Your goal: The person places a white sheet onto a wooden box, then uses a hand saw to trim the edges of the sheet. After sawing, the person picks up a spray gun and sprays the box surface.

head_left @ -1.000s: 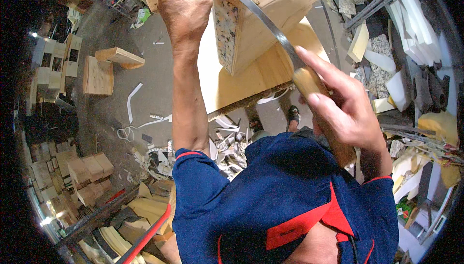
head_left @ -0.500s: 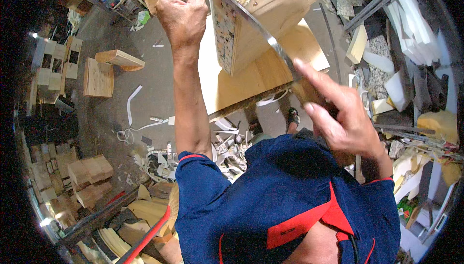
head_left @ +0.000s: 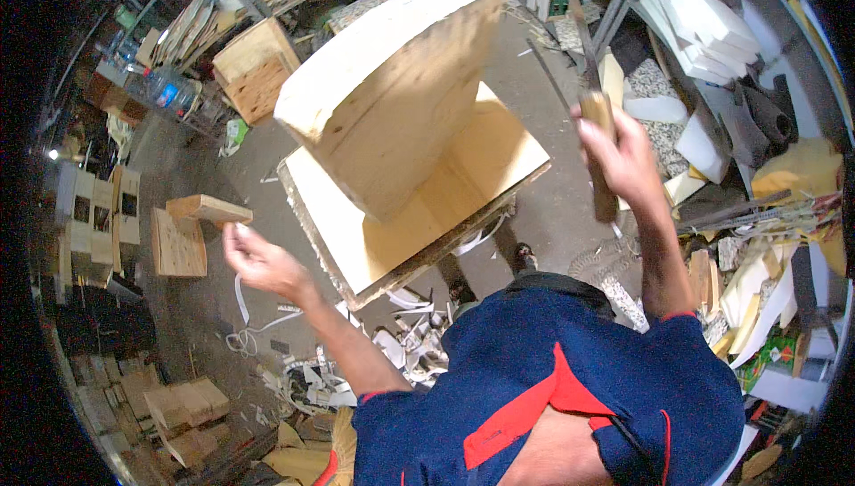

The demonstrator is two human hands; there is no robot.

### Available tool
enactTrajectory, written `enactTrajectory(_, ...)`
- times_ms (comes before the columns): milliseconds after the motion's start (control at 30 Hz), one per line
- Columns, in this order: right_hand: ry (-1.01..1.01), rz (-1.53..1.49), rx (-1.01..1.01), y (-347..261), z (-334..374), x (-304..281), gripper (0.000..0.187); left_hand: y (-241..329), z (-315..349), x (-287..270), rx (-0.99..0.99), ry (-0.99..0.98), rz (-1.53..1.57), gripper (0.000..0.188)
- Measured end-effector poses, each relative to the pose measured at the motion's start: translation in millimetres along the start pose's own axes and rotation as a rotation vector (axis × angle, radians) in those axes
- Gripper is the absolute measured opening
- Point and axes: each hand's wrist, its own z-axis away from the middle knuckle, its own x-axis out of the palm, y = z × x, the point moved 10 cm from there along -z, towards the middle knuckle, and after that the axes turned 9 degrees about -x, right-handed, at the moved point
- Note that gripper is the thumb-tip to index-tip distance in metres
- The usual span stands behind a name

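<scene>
A thick pale wooden block [head_left: 392, 103] stands tilted on a flat pale board [head_left: 463, 192] in front of me. My right hand [head_left: 623, 152] is raised to the right of the block and grips the wooden handle of a long-bladed knife [head_left: 579, 41], whose dark blade points up and away. The blade is clear of the wood. My left hand [head_left: 258, 259] hangs low to the left of the board, fingers loosely apart and holding nothing. It touches neither block nor board.
Small wooden boxes [head_left: 254, 72] and a loose plank [head_left: 209, 210] lie on the grey floor at left. White foam pieces [head_left: 704, 23] and scraps fill the metal shelves at right. White strips and offcuts [head_left: 392, 352] litter the floor by my feet.
My left hand has let go of the block's top and dropped down to the left. My right hand has pulled the knife off the wood and lifted it to the right.
</scene>
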Motion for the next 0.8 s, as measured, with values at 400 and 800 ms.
enactTrajectory(400, 0.098, -0.865, 0.278, 286.8, -176.0, 103.1, 0.035, 30.5, 127.0, 115.1, -0.224, -0.395, -0.012, 0.083)
enactTrajectory(800, 0.160, -1.293, 0.298, 299.5, -239.0, 181.3, 0.023, -9.9, 152.1, 124.2, -0.350, -0.300, -0.075, 0.055)
